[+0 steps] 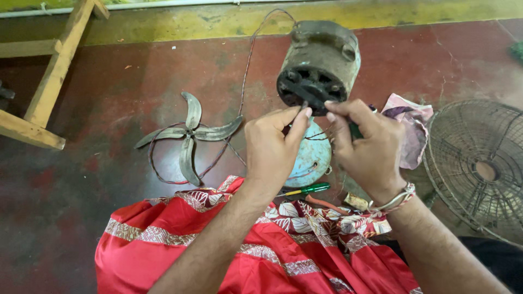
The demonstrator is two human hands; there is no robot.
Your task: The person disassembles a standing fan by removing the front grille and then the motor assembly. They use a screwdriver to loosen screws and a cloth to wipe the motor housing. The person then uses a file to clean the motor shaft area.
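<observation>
A grimy grey fan motor [321, 60] stands on its round pale-blue base [311, 158], its vented front facing me. My left hand [271, 147] pinches a thin dark wire or part at the motor's lower front with thumb and forefinger. My right hand [368, 147] meets it from the right, fingertips on the same spot, and grips a dark green handle that is mostly hidden in the palm. A bracelet circles my right wrist.
A metal fan blade [189, 133] lies on the red floor at left, with a thin red cable [245, 71] looping around it. Also nearby: a green-handled screwdriver [305, 190], a crumpled cloth [411, 128], a wire fan guard [479, 163], a wooden frame [52, 76], and red patterned fabric [218, 245] over my lap.
</observation>
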